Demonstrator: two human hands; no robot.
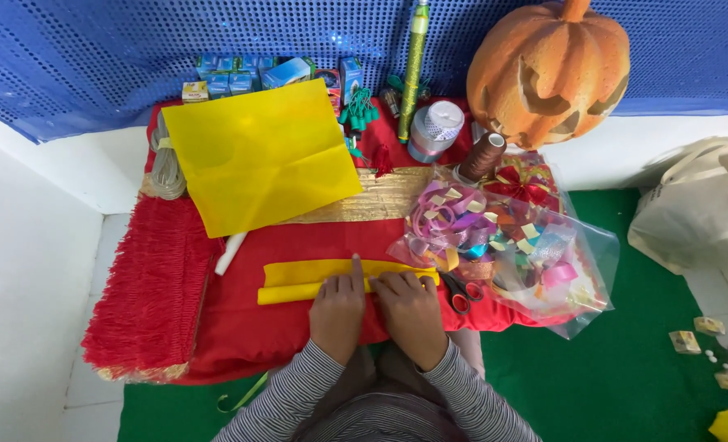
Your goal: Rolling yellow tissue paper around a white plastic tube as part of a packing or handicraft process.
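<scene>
While both our hands press flat, open-palmed, left hand beside right hand, the yellow folded strip lies below the large yellow sheet, partly folded, its left end yet uncreased.

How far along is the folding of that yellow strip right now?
Done: the yellow strip already lies folded into a long narrow band on the red cloth. In hand: the left hand and right hand press its right part flat. Left: the big yellow sheet lies open, and the scissors lie untouched beside the right hand.
</scene>
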